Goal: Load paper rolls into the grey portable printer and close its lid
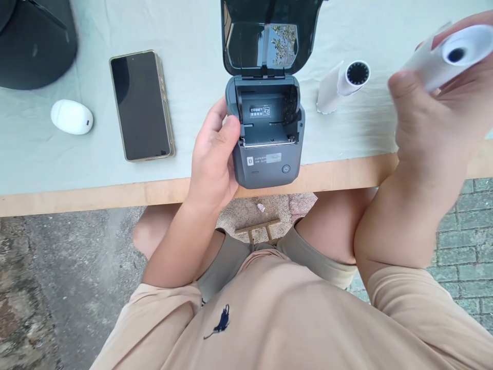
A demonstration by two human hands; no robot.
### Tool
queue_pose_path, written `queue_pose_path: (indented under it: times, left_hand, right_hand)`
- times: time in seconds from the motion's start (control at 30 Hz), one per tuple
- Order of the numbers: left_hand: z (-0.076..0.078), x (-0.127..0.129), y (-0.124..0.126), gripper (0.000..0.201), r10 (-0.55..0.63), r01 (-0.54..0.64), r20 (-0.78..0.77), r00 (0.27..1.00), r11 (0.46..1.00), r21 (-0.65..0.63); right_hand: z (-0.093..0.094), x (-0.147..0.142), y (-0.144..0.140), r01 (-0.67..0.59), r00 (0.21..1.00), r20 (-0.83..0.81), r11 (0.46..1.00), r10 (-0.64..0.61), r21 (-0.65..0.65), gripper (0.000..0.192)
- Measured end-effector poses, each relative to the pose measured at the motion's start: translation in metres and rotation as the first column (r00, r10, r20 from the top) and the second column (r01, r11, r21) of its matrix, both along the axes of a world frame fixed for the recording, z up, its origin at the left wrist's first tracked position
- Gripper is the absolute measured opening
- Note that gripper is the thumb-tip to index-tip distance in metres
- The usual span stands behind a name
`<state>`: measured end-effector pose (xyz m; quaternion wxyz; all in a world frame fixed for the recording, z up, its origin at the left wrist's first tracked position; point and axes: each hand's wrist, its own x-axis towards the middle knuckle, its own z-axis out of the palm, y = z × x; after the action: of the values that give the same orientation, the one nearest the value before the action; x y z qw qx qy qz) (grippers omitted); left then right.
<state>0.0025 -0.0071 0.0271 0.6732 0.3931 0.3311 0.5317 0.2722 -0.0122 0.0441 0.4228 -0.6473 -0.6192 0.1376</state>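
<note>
My left hand [215, 154] grips the left side of a dark grey label printer [265, 172] at the table's front edge. The printer's lid [271, 36] stands up and its paper bay shows no roll inside. Off to the right, my right hand [435, 108], partly blurred, is closed around a white paper roll [456, 56] with a small dark core hole facing me. Between that hand and the printer, a second white paper roll [331, 92] with a black toothed core lies on the cloth, its loose end sticking out to the left.
A smartphone [142, 105] lies left of the printer, and a white oval case [72, 117] is further left. A black object [36, 46], perhaps a cap, fills the far left corner. The table's wooden edge [165, 192] runs just above my legs.
</note>
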Motion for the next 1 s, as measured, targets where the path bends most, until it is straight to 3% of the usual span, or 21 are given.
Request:
queue_pose_path:
  times: [0.1,0.17,0.23,0.3,0.37,0.43,0.5,0.6,0.83,0.93,1.0]
  left_hand:
    - [0.001,0.000,0.000,0.029,-0.009,0.009,-0.011,1.000,1.000,-0.010]
    - [0.002,0.000,0.001,0.030,-0.020,0.020,-0.019,1.000,1.000,-0.017]
    - [0.003,0.000,0.000,0.030,-0.031,0.031,-0.021,0.999,0.999,-0.021]
    - [0.004,0.000,0.000,0.029,-0.034,0.034,-0.011,0.999,0.999,-0.021]
    - [0.004,0.000,-0.001,0.028,-0.035,0.035,0.013,0.999,0.999,-0.017]
    - [0.004,0.000,-0.002,0.027,-0.037,0.038,0.037,0.999,0.999,-0.017]
    - [0.004,0.000,-0.003,0.028,-0.039,0.040,0.039,0.998,0.999,-0.027]
    - [0.003,0.000,-0.004,0.028,-0.034,0.034,0.014,0.999,0.999,-0.038]
    - [0.002,0.000,-0.004,0.027,-0.044,0.045,0.014,0.999,0.999,-0.030]
    - [0.003,0.000,-0.003,0.027,-0.031,0.032,0.012,0.999,0.999,-0.032]
    - [0.003,0.001,-0.003,0.027,-0.026,0.026,0.020,0.999,0.999,-0.031]
  right_hand:
    - [0.001,-0.001,0.004,0.202,0.976,0.084,0.979,-0.200,-0.023,0.035]
    - [0.001,-0.002,0.004,0.219,0.968,0.141,0.973,-0.208,-0.072,0.051]
    - [0.003,-0.005,0.000,0.218,0.965,0.139,0.975,-0.221,0.043,0.063]
    - [0.008,-0.011,-0.005,0.190,0.961,0.157,0.954,-0.230,0.232,0.057]
    - [0.013,-0.020,-0.009,0.119,0.922,0.322,0.950,-0.213,0.288,0.045]
    - [0.016,-0.032,-0.009,0.031,0.834,0.540,0.985,-0.118,0.167,0.044]
    - [0.018,-0.043,-0.006,0.060,0.779,0.624,0.998,-0.062,0.023,0.041]
    - [0.018,-0.055,-0.003,0.132,0.811,0.582,0.987,-0.056,-0.088,0.040]
    - [0.015,-0.053,0.002,0.125,0.810,0.585,0.986,-0.036,-0.114,0.016]
    - [0.016,-0.050,-0.001,0.038,0.820,0.572,0.999,-0.032,0.002,0.019]
    - [0.019,-0.054,-0.010,-0.030,0.906,0.423,0.997,-0.003,0.072,0.025]
